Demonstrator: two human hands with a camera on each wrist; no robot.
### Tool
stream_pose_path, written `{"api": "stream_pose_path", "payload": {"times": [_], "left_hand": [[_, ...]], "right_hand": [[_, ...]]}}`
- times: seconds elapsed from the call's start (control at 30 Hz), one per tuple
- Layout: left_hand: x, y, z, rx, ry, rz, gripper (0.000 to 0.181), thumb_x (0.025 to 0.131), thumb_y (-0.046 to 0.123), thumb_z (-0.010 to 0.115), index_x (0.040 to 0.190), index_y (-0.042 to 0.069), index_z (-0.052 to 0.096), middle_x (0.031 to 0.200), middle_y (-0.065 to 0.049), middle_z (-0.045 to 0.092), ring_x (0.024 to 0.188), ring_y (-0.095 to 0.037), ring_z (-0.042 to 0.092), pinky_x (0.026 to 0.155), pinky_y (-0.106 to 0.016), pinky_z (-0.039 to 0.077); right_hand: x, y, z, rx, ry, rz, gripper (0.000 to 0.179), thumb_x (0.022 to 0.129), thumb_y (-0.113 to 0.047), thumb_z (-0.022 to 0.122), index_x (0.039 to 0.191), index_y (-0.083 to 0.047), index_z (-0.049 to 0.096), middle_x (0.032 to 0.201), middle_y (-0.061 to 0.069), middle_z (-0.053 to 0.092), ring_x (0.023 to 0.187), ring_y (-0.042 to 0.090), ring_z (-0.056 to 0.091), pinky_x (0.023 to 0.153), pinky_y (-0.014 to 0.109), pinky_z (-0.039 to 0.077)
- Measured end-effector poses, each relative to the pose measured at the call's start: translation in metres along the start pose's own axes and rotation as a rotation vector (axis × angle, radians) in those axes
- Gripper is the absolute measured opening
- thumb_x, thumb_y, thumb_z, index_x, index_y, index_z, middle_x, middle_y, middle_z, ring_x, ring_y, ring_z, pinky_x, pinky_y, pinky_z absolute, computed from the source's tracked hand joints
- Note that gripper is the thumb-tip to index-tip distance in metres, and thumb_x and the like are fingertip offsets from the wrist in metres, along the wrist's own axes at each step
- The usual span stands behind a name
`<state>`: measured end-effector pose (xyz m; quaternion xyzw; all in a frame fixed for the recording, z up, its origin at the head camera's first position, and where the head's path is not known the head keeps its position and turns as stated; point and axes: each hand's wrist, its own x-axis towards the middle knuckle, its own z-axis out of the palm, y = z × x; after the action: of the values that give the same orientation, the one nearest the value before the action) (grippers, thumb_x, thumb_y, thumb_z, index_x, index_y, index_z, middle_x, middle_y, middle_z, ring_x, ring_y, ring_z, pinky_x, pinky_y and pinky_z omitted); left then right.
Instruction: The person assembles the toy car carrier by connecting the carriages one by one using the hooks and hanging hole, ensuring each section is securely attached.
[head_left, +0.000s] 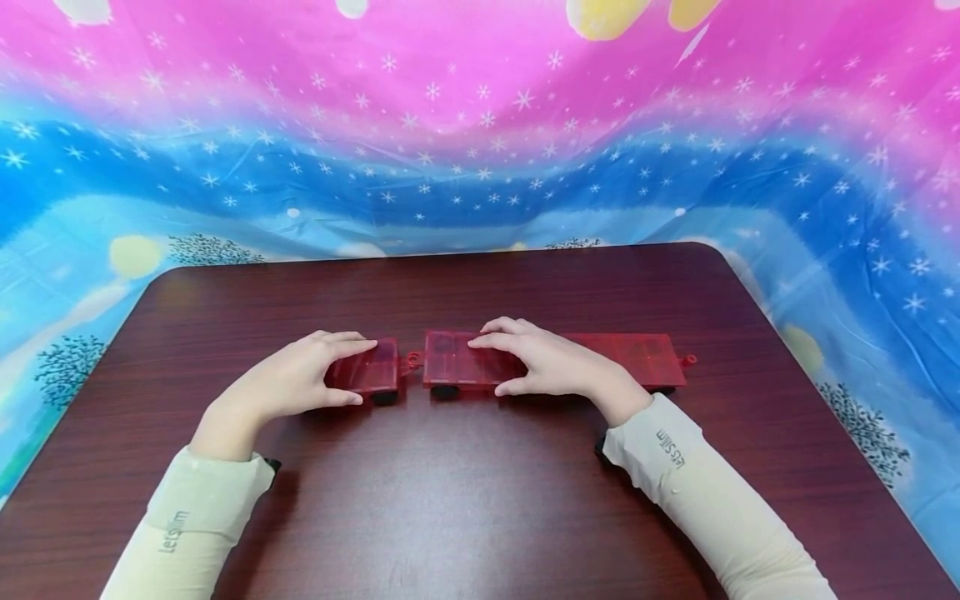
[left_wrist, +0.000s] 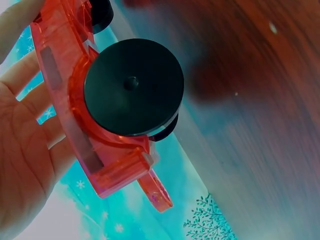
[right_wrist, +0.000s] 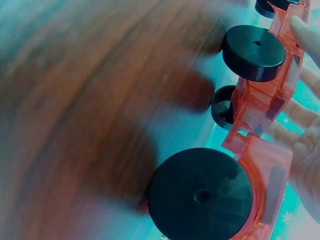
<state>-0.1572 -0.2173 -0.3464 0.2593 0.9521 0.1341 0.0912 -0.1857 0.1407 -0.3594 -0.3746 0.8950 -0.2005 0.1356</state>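
Three see-through red toy wagons with black wheels stand in a row on the table. My left hand (head_left: 296, 379) grips the left wagon (head_left: 381, 367), thumb on its near side and fingers over the far side. In the left wrist view a red coupling tab (left_wrist: 159, 194) sticks out from that wagon's end, below a black wheel (left_wrist: 132, 87). Around the middle wagon (head_left: 448, 358) my right hand (head_left: 551, 362) holds on in the same manner, partly covering it. The right wagon (head_left: 637, 354) lies beyond this hand, close behind the middle one.
Small red couplings (head_left: 412, 362) lie between the left and middle wagons; whether they are hooked together I cannot tell. Another coupling (head_left: 689, 361) points off the right end. The dark brown table (head_left: 450, 500) has a patterned pink and blue cloth (head_left: 480, 167) behind and beside it.
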Motion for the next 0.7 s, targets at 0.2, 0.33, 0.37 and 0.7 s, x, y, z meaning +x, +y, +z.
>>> {"api": "stream_pose_path", "payload": {"times": [0.2,0.33,0.37,0.7], "left_hand": [[0.0012,0.0006,0.0016,-0.009,-0.007,-0.006,0.078,0.078,0.037,0.083,0.145,0.012,0.052,0.146,-0.019,0.051,0.129,-0.041,0.05,0.098,-0.056,0.051],[0.0005,0.0002,0.0031,-0.023,-0.022,-0.01,0.077,0.079,0.037,0.083,0.145,0.012,0.052,0.146,-0.019,0.052,0.129,-0.041,0.05,0.099,-0.057,0.051],[0.0003,0.0001,0.0035,-0.026,-0.024,-0.01,0.077,0.079,0.037,0.083,0.145,0.012,0.053,0.146,-0.019,0.052,0.129,-0.042,0.05,0.099,-0.057,0.05],[0.0003,0.001,0.0051,-0.018,-0.027,-0.016,0.077,0.079,0.037,0.083,0.145,0.012,0.053,0.145,-0.019,0.052,0.129,-0.041,0.051,0.099,-0.057,0.051]], "right_hand": [[-0.0002,0.0004,-0.0006,-0.008,-0.001,0.002,0.066,0.088,-0.033,0.076,0.148,-0.027,0.048,0.15,-0.001,0.041,0.135,0.02,0.041,0.106,0.042,0.047],[-0.0002,0.0,-0.0011,-0.01,-0.008,0.001,0.067,0.088,-0.032,0.076,0.148,-0.026,0.048,0.15,0.0,0.041,0.135,0.021,0.041,0.106,0.042,0.048],[-0.0001,0.0,-0.0012,-0.011,-0.01,0.001,0.067,0.088,-0.032,0.076,0.148,-0.026,0.048,0.15,0.0,0.041,0.135,0.021,0.041,0.106,0.042,0.048],[0.0009,0.0006,-0.0019,-0.035,-0.03,0.006,0.067,0.088,-0.031,0.076,0.148,-0.026,0.047,0.151,0.001,0.041,0.135,0.022,0.041,0.106,0.042,0.048]]}}
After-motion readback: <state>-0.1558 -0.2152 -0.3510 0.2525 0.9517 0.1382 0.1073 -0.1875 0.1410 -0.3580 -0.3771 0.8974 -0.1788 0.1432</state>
